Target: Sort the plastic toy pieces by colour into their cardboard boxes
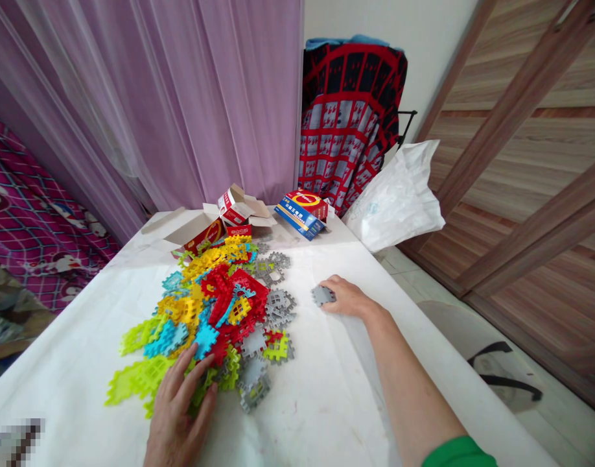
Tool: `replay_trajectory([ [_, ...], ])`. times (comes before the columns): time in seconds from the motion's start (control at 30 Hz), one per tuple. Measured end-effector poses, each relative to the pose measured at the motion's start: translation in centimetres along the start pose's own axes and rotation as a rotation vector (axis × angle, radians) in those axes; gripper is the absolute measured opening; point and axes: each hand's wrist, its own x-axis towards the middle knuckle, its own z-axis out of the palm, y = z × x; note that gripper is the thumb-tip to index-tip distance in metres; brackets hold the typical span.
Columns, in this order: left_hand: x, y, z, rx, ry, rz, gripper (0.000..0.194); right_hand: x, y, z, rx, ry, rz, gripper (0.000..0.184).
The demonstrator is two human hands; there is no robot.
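My right hand (347, 296) has its fingers closed on a grey interlocking building piece (321, 296) with toothed edges, low over the right part of the table. A heap of plastic interlocking pieces (239, 288) in red, yellow, blue, green and grey lies at the left centre. My left hand (183, 395) rests at the heap's near edge, fingers spread over lime green pieces (142, 378) and touching near a blue piece (206, 338). Grey pieces (278, 305) lie along the right side of the heap, and a few more grey ones (253, 379) sit at its near end.
Opened cardboard boxes (239, 211) stand behind the heap, with a blue and red box (300, 214) right of them. A white plastic bag (397, 194) hangs at the table's far right edge. A purple curtain (220, 97) and wooden cabinet doors (535, 162) surround the white-covered table (326, 402).
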Motion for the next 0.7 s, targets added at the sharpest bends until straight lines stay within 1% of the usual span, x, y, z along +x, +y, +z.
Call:
replay_trajectory([
  [0.17,0.2,0.0,-0.1,0.015,-0.010,0.016,0.041,-0.1,0.1,-0.3,0.018,-0.017,0.004,0.060],
  [0.3,0.2,-0.1,-0.1,0.018,-0.006,0.024,0.040,-0.5,-0.3,-0.7,0.088,-0.033,0.057,0.078],
  [0.37,0.1,-0.1,0.0,0.011,0.001,0.021,0.039,-0.9,-1.0,-0.8,0.099,-0.012,0.123,0.083],
  [0.43,-0.1,-0.2,0.2,-0.003,0.010,0.006,0.039,-1.5,-2.1,-0.6,0.056,0.031,0.219,0.081],
  [0.57,-0.5,-0.4,0.6,-0.041,0.018,-0.030,0.039,-2.4,-4.8,0.6,-0.064,0.137,0.410,0.078],
  [0.7,-0.6,-0.6,0.8,-0.062,0.019,-0.042,0.039,-2.7,-6.5,2.0,-0.138,0.234,0.487,0.076],
])
